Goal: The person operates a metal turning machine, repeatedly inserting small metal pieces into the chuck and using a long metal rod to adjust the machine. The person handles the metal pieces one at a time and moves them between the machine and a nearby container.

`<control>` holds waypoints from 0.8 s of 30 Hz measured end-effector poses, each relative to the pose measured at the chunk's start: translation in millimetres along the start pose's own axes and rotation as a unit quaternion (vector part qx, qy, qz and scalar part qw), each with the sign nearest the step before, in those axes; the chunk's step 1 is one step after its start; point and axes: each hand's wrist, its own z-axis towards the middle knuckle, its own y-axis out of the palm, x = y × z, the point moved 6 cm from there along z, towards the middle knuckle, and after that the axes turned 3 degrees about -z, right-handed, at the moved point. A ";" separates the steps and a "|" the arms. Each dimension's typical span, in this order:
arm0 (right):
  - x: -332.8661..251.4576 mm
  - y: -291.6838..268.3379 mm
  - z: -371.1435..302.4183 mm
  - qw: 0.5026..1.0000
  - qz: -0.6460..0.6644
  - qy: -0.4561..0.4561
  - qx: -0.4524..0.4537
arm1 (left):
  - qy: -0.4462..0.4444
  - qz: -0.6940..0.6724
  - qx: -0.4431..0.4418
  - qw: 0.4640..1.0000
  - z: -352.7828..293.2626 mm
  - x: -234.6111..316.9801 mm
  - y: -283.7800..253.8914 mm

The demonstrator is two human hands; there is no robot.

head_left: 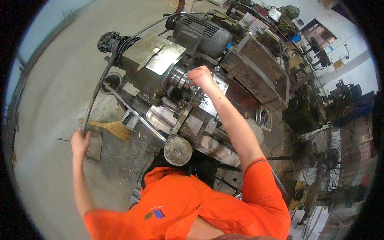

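My left hand (81, 142) is wrapped round the lower end of a long dark metal lever (97, 91), which runs up to the left end of a small lathe's headstock (138, 56). My right hand (200, 77) is closed at the front of the shiny lathe spindle (176, 76). Whatever its fingers grip there is hidden behind the hand. Just below that hand lies a silvery plate with holes (216, 96) on the machine. A flat tool (150, 58) rests on the bright headstock cover.
A ribbed electric motor (204, 38) sits behind the headstock. Near my body is a round metal disc (177, 151), with a polished rod (140, 117) slanting toward it. A straw broom (112, 128) lies on the floor. Rightward stand a large wooden box (256, 70) and a fan (326, 160).
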 end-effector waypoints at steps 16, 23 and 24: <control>-48.0 -4.2 -31.3 0.987 -0.136 0.058 0.062 | 0.113 0.324 0.096 0.934 166.0 -139.9 -32.4; -58.5 -66.2 -104.0 0.975 -0.058 -0.102 0.187 | 0.115 0.043 0.156 0.980 150.9 -73.2 -36.9; -37.9 -84.8 -122.0 0.966 -0.088 -0.120 0.211 | 0.210 -0.071 0.220 0.950 144.5 -57.1 -24.4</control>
